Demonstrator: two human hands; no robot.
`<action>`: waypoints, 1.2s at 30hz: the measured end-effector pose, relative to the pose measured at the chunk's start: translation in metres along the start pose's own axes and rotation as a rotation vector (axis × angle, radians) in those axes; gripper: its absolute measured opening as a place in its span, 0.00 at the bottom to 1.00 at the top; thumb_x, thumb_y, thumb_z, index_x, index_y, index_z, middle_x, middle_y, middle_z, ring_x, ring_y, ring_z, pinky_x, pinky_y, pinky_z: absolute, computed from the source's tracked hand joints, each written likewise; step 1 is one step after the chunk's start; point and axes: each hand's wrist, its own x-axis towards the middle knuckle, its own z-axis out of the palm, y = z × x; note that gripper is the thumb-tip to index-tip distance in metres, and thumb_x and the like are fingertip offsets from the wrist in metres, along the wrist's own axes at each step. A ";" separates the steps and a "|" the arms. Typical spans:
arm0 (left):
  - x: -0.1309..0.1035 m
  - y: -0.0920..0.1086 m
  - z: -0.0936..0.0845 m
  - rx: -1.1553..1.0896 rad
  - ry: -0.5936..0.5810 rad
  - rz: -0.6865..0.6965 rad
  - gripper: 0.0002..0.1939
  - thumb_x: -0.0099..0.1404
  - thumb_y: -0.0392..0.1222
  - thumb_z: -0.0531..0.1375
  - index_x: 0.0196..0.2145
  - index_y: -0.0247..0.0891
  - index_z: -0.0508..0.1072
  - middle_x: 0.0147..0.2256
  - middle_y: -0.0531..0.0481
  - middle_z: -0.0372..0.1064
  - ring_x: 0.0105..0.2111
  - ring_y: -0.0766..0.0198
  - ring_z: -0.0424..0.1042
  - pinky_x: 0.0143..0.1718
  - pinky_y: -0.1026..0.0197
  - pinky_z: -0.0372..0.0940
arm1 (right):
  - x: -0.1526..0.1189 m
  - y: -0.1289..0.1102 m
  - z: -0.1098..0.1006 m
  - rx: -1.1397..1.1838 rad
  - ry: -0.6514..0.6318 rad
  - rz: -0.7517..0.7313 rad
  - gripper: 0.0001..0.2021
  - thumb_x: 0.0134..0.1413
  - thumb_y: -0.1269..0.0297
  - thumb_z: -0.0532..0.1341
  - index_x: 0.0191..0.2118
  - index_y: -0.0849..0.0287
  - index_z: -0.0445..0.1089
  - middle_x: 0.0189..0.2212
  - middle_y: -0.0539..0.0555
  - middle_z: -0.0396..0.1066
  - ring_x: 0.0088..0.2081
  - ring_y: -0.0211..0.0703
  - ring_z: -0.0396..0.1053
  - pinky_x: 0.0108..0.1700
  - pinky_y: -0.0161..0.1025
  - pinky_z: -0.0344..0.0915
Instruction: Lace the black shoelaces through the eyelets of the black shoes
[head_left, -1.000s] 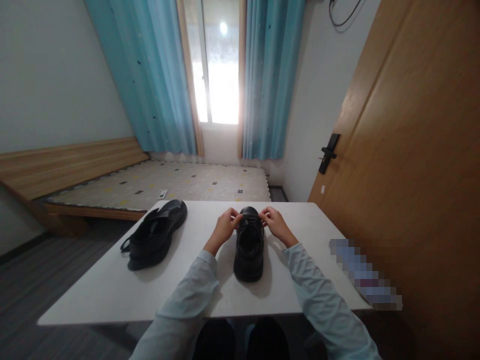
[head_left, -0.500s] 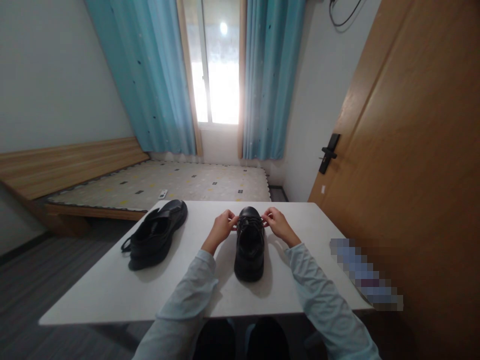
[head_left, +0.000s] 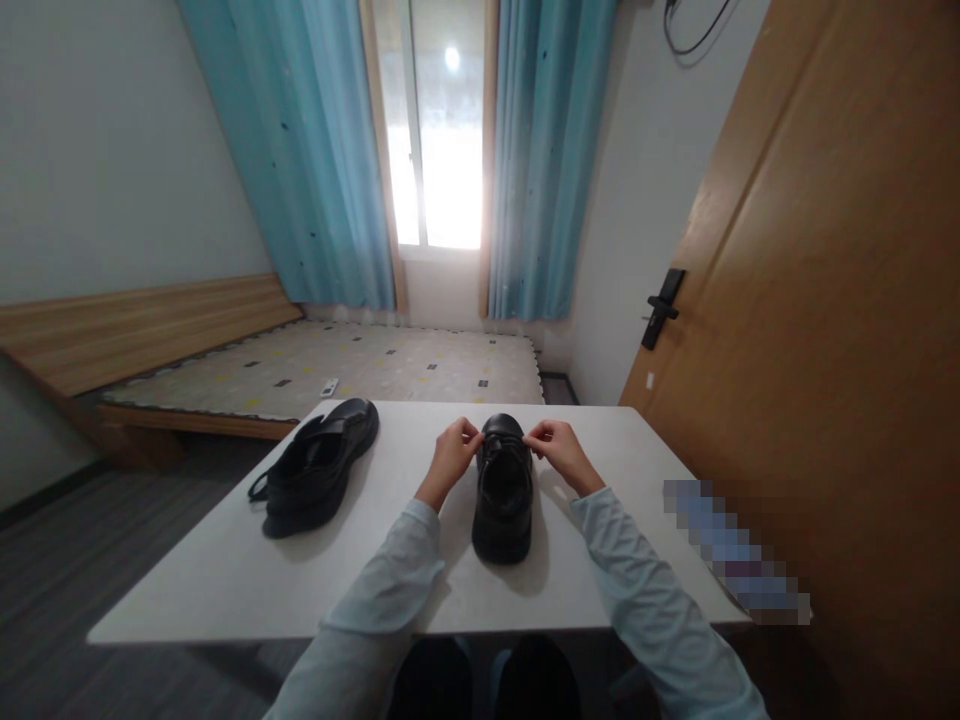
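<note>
Room: a small bedroom, white table (head_left: 225,590) in front of the seated person, wooden door (head_left: 825,300) to the right, daylight from the far wall.
Sleeves: pale blue, both forearms lying out over the table towards a shoe.
Near shoe (head_left: 503,490): black, upright on its sole in the middle of the table, heel towards the person, toe pointing at the window; no brand or writing that I can read on it.
Left hand (head_left: 451,459): at the shoe's left side by the toe end, fingertips pinched together on a lace.
Right hand (head_left: 559,452): mirrored on the shoe's right side, fingertips likewise pinched on a lace; the lace itself is too thin and dark to follow.
Second shoe (head_left: 319,466): black, well apart to the left on the same table, lying angled with its opening up and a strap or lace loop trailing off the heel end.
Blurred patch (head_left: 735,550): at the table's right edge, pixelated, nothing legible.
Door handle (head_left: 660,305): black, on the wooden door.
Bed (head_left: 300,365): beyond the table, low wooden frame, patterned cover.
Curtains (head_left: 300,150): blue, either side of the bright window (head_left: 442,130).
</note>
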 end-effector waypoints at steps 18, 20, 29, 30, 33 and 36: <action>-0.009 0.024 -0.009 0.003 -0.088 0.241 0.08 0.59 0.44 0.59 0.30 0.37 0.72 0.34 0.48 0.70 0.31 0.65 0.73 0.34 0.62 0.71 | -0.015 -0.038 -0.003 -0.335 -0.062 -0.262 0.05 0.50 0.68 0.57 0.30 0.59 0.71 0.22 0.49 0.68 0.25 0.37 0.64 0.30 0.34 0.59; -0.009 0.024 -0.009 0.003 -0.095 0.253 0.09 0.58 0.46 0.60 0.30 0.37 0.72 0.34 0.48 0.70 0.31 0.64 0.73 0.34 0.61 0.71 | -0.016 -0.042 -0.002 -0.348 -0.076 -0.279 0.05 0.53 0.65 0.58 0.30 0.59 0.70 0.22 0.49 0.67 0.26 0.37 0.63 0.31 0.34 0.58; -0.007 0.021 -0.007 0.085 -0.080 0.251 0.07 0.59 0.44 0.59 0.29 0.38 0.71 0.34 0.48 0.70 0.33 0.63 0.73 0.33 0.62 0.70 | -0.012 -0.037 0.001 -0.387 -0.100 -0.335 0.05 0.52 0.69 0.59 0.27 0.59 0.65 0.25 0.49 0.64 0.28 0.38 0.61 0.32 0.34 0.56; -0.007 0.021 -0.007 0.078 -0.079 0.256 0.07 0.59 0.44 0.59 0.28 0.38 0.70 0.34 0.48 0.70 0.33 0.63 0.73 0.32 0.63 0.70 | -0.012 -0.036 0.001 -0.389 -0.100 -0.331 0.05 0.52 0.69 0.59 0.26 0.59 0.65 0.25 0.49 0.63 0.28 0.37 0.61 0.32 0.34 0.56; -0.008 0.023 -0.008 0.068 -0.065 0.254 0.07 0.58 0.43 0.59 0.27 0.37 0.70 0.32 0.49 0.69 0.31 0.64 0.72 0.31 0.63 0.70 | -0.012 -0.036 0.001 -0.402 -0.100 -0.318 0.06 0.51 0.71 0.58 0.25 0.59 0.63 0.24 0.49 0.62 0.27 0.37 0.60 0.31 0.34 0.56; -0.009 0.026 -0.012 0.083 -0.045 0.221 0.07 0.57 0.43 0.59 0.26 0.37 0.70 0.29 0.49 0.70 0.30 0.64 0.72 0.31 0.63 0.69 | -0.013 -0.036 -0.001 -0.416 -0.077 -0.313 0.06 0.48 0.72 0.58 0.23 0.59 0.62 0.23 0.49 0.62 0.27 0.37 0.60 0.31 0.34 0.56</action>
